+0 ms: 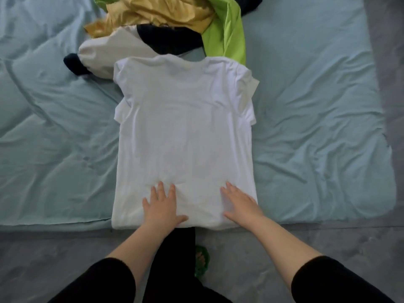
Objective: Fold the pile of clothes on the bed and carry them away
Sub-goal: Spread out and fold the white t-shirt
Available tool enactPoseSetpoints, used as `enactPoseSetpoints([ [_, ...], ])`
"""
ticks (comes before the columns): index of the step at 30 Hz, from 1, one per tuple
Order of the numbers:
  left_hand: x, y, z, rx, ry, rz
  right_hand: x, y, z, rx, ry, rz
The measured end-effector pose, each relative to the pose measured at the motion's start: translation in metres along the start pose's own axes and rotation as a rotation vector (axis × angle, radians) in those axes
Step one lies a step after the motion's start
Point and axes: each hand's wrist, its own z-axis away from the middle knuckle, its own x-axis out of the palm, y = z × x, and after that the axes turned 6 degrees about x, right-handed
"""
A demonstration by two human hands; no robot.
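A white T-shirt (185,132) lies flat on the bed, sleeves folded in, its collar end far from me and its hem at the near bed edge. My left hand (162,205) rests palm down on the hem's left part, fingers spread. My right hand (239,203) presses flat on the hem's right part, fingers apart. Neither hand grips the cloth. Beyond the shirt lies the pile of unfolded clothes: a mustard garment (153,14), a lime green garment (227,33) and a cream and navy garment (122,49).
The bed (317,106) has a wrinkled pale blue sheet, open on both sides of the shirt. A grey floor (54,259) runs along the near edge and the right side. My dark trousers and a green slipper (202,263) show below.
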Motion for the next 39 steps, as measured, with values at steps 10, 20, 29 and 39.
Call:
enactPoseSetpoints([
  [10,-0.074,0.071,-0.040,0.154,0.055,0.231,-0.090,0.039,-0.048,0.359,0.245,-0.690],
  [20,-0.199,0.177,-0.148,0.362,0.223,0.172,-0.169,0.067,-0.134,0.391,0.049,-1.888],
  [29,-0.282,0.251,-0.254,0.362,0.445,-0.421,-0.188,0.075,-0.159,0.430,-0.477,-1.760],
  [39,-0.320,0.281,-0.288,0.401,0.200,0.089,-0.188,0.082,-0.153,0.330,0.062,-2.230],
])
